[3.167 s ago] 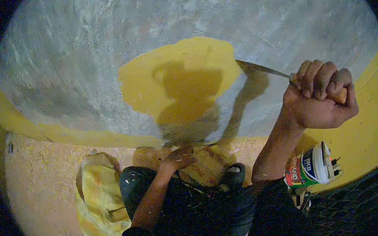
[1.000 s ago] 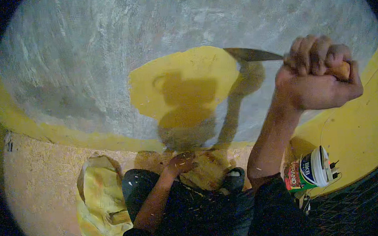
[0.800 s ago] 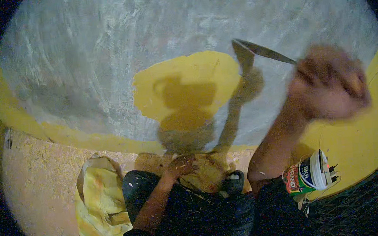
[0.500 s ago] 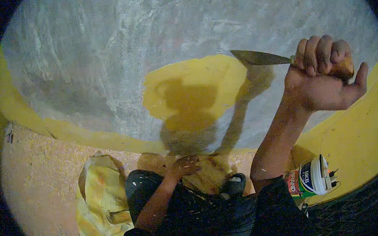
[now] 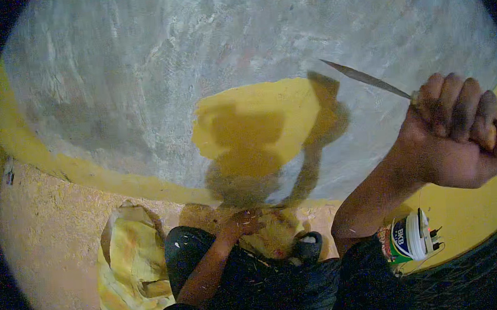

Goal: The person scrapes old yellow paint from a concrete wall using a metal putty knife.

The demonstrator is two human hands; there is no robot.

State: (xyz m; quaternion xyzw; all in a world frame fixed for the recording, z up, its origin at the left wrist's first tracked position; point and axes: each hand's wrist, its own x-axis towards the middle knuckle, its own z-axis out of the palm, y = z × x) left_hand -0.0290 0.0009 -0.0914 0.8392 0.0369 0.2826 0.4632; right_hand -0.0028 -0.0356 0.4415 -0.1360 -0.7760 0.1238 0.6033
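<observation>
A putty knife (image 5: 364, 79) is gripped in my raised right hand (image 5: 459, 126), fingers wrapped round its orange handle. Its thin blade, seen almost edge-on, points up and left in front of the grey-smeared wall (image 5: 138, 65). Whether the blade touches the wall, I cannot tell. Left of the blade is a bare yellow patch (image 5: 299, 97) on the wall, partly covered by my shadow. Down beside my bent knee, my left hand (image 5: 244, 221) hangs low with its fingers loosely stretched out and nothing visible in them.
A crumpled yellowish sack (image 5: 133, 243) lies on the speckled floor (image 5: 46, 227) to my left. At the right, below my forearm, is a small paint bucket (image 5: 407, 237) with a white rim. Yellow wall (image 5: 460, 212) borders the grey area. A dark patterned surface (image 5: 470, 278) curves along the lower right.
My right hand has moved right and down with the putty knife, and its blade has turned from showing its flat to nearly edge-on. My left hand has barely moved.
</observation>
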